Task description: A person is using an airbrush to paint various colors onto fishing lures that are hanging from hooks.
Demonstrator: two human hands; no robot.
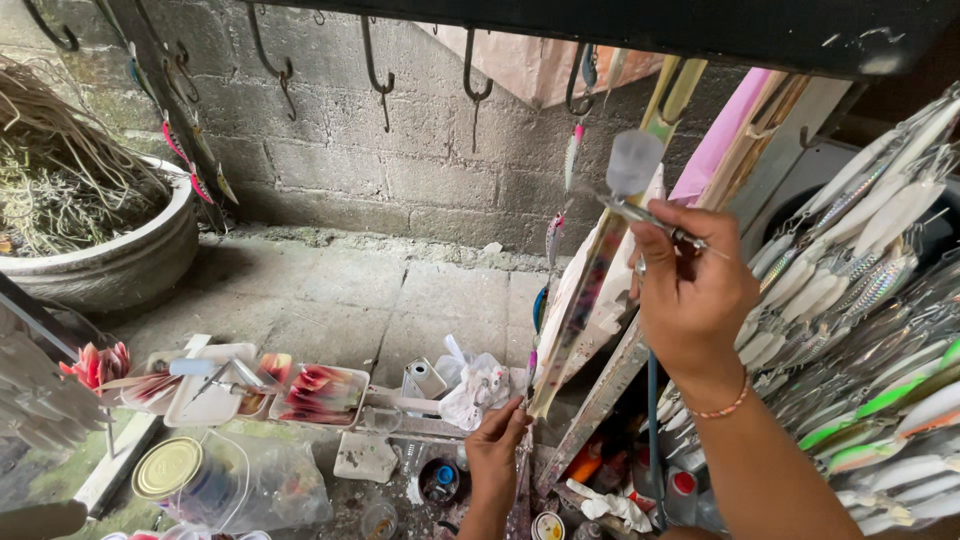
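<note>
My right hand (690, 295) is raised at the right of centre, shut on a metal airbrush (640, 210) with a frosted cup on top, its tip pointing left. A beaded bracelet sits on that wrist. Just left of the airbrush hangs a string of small fishing lures (553, 235), running down from a hook. My left hand (495, 450) is low in the middle, pinching the bottom end of that lure string. A long paint-stained board (590, 290) leans behind the string.
Racks of silvery and green lures (870, 290) fill the right. Trays with pink-stained pieces (320, 392), a tin can (168, 467), plastic bags and small paint bottles (680, 490) lie below. A stone basin (110, 265) stands left; hooks (375, 70) hang along the block wall.
</note>
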